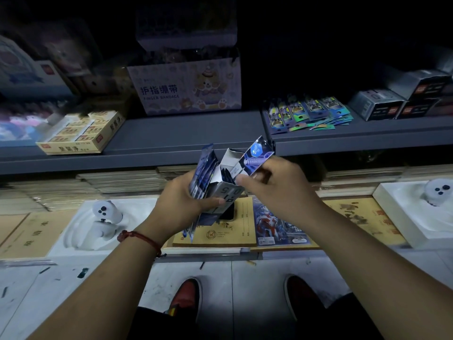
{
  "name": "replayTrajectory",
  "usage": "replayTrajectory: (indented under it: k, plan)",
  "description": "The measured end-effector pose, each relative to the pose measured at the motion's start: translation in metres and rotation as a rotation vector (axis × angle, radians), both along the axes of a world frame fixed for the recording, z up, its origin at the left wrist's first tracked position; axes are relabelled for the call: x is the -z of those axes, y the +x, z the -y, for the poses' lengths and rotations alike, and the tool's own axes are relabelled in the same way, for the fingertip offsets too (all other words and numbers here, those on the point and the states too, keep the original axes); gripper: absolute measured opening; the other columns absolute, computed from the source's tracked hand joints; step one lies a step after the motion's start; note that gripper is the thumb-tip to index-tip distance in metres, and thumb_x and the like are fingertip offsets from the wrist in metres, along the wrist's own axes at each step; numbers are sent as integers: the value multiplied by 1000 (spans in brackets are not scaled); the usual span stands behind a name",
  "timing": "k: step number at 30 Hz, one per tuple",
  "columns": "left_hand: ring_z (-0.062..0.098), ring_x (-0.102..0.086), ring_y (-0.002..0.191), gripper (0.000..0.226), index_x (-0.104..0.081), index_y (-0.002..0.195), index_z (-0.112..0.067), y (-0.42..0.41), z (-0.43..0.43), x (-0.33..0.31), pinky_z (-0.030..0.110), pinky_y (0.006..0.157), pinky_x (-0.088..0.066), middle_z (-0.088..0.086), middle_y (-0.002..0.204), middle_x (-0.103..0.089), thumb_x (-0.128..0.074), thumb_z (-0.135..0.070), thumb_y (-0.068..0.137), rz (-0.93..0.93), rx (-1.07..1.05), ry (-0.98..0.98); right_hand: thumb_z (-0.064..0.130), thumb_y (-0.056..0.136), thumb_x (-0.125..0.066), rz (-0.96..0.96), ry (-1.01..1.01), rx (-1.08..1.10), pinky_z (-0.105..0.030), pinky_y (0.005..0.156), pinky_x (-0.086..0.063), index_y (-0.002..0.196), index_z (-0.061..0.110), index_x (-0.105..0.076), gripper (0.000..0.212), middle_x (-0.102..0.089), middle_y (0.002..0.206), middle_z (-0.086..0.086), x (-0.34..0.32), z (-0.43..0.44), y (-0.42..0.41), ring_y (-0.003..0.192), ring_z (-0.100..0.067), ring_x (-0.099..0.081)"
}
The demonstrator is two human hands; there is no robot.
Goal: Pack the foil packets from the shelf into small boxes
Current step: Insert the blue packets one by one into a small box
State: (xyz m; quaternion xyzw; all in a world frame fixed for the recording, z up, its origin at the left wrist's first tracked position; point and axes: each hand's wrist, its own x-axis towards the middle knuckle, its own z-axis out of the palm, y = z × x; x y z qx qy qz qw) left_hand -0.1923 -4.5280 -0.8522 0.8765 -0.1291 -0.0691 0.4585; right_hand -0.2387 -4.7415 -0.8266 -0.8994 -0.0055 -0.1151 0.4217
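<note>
My left hand [182, 204] grips a small grey-white box [224, 190] with its top flaps open, together with a fan of blue foil packets [204, 170] beside it. My right hand [277, 190] pinches one blue foil packet [258, 158] at the box's open mouth, its lower end inside the opening. More foil packets [310, 112] lie in a loose pile on the grey shelf [186, 133] at the upper right. Closed small boxes [378, 105] are stacked at the shelf's far right.
A finger bandage carton [186, 89] stands at mid shelf, a yellow eraser box [78, 133] to its left. Below lie brown notebooks [220, 235], a blue comic cover [277, 227], and white trays holding controllers [105, 218] [437, 190]. My shoes [186, 298] stand on the tiled floor.
</note>
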Motion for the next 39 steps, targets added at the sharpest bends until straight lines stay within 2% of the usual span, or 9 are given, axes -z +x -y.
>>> replayTrajectory:
  k: [3,5,7,12,16,20,23,29,39]
  plan:
    - [-4,-71,82,35,-64,101,-35,0,-2,1,11,59,-53,-19,92,-74,-88,-33,75,8,-5,17,38,96,-68,160,139,101,-24,55,-33,94,22,-67,16,-49,60,7,-9,-3,0,51,-4,-44]
    - [-4,-70,82,36,-64,102,-36,0,-2,2,12,62,-53,-19,94,-74,-88,-34,75,16,-9,28,24,95,-70,307,186,167,-20,51,-33,84,14,-64,16,-56,61,2,-12,-2,1,50,-9,-45]
    - [-6,-70,82,36,-63,101,-37,0,-2,2,11,62,-52,-20,93,-73,-88,-34,75,26,-5,41,15,92,-72,346,103,176,-19,51,-36,79,13,-65,15,-59,61,3,-8,-1,2,51,-12,-48]
    - [0,-70,85,39,-63,108,-32,-2,3,1,18,71,-58,-15,97,-73,-87,-35,77,66,44,95,22,90,-72,211,-145,40,-36,61,-58,80,22,-73,10,-69,68,10,7,-6,2,64,-9,-65]
    - [0,-67,87,42,-63,115,-28,-5,5,0,12,70,-52,-15,99,-71,-84,-37,80,130,102,172,28,91,-67,173,-204,0,-38,64,-59,83,23,-76,13,-72,72,8,9,-13,1,70,-15,-68]
    - [3,-68,87,41,-62,113,-27,-3,3,0,23,75,-58,-12,98,-72,-84,-38,80,110,82,167,29,88,-62,155,-170,-7,-40,67,-58,82,24,-78,18,-68,77,9,4,-10,1,72,-15,-65]
    - [4,-69,88,45,-64,117,-25,-3,3,1,26,77,-60,-11,101,-73,-84,-40,79,113,90,172,19,88,-65,145,-131,3,-42,67,-60,85,22,-76,12,-69,70,8,3,-7,0,67,-14,-66]
    - [-3,-66,84,38,-59,110,-33,-5,5,-3,7,66,-50,-20,93,-68,-83,-39,80,123,96,176,9,91,-68,146,-127,-22,-38,70,-61,91,17,-81,15,-75,76,3,0,-9,1,69,-8,-69]
    - [-3,-65,85,45,-63,120,-26,-6,6,-1,4,67,-48,-16,98,-69,-83,-37,81,161,116,173,11,92,-69,132,-161,-12,-38,71,-62,95,16,-83,15,-78,80,-1,4,-11,2,72,-15,-72]
